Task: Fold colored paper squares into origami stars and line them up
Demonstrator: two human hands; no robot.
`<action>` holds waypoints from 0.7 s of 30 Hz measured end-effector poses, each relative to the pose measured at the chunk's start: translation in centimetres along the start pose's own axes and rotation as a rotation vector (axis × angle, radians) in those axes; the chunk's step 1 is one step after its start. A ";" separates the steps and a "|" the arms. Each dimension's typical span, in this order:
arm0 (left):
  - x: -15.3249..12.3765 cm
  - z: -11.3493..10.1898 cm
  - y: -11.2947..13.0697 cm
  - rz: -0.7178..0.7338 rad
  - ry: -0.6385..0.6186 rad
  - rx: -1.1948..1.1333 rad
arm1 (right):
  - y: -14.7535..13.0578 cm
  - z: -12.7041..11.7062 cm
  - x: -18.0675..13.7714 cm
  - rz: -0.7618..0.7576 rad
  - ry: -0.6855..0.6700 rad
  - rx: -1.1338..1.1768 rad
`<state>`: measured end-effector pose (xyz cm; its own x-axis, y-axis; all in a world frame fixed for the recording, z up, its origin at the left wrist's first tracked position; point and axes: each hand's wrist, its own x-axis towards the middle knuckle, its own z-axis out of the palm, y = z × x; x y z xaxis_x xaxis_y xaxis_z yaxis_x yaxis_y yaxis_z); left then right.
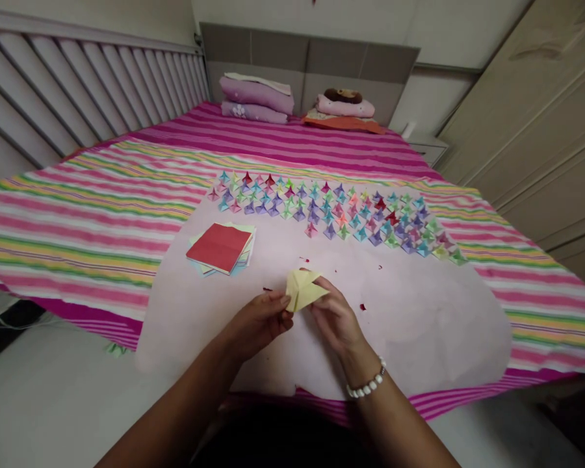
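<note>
A pale yellow folded paper piece point(303, 288) is held between both hands just above a large pale pink sheet point(419, 318) spread on the bed. My left hand point(260, 320) pinches its lower left edge with closed fingers. My right hand point(335, 317), with a white bead bracelet at the wrist, grips its right side. A stack of coloured square papers point(221, 247) with a red one on top lies to the left, just beyond my hands. Several small folded paper shapes point(336, 214) in many colours are laid out in rows farther back.
The bed carries a pink, yellow and green striped cover point(92, 214). Folded pillows point(256, 99) and a pink cushion point(344, 106) lie at the headboard. A slatted rail point(78, 91) runs along the left, wardrobe doors point(541, 117) on the right. Tiny red paper scraps point(362, 306) dot the sheet.
</note>
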<state>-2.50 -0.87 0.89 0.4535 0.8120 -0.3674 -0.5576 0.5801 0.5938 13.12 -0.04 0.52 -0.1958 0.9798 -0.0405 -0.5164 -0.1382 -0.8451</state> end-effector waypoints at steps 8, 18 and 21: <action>-0.4 0.0 -0.4 -0.221 -0.126 -0.242 | 0.0 -0.4 -0.4 0.039 -0.132 0.018; 0.3 -0.1 -0.4 -0.112 0.042 0.222 | 0.0 -0.5 0.0 0.066 0.017 -0.055; 0.3 -0.6 0.4 0.124 0.140 0.443 | -0.1 -0.7 0.1 0.061 0.084 -0.067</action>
<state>-2.96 -0.34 0.62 0.2875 0.8917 -0.3495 -0.2375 0.4199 0.8759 13.74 0.19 0.20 -0.1537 0.9788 -0.1353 -0.4481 -0.1911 -0.8733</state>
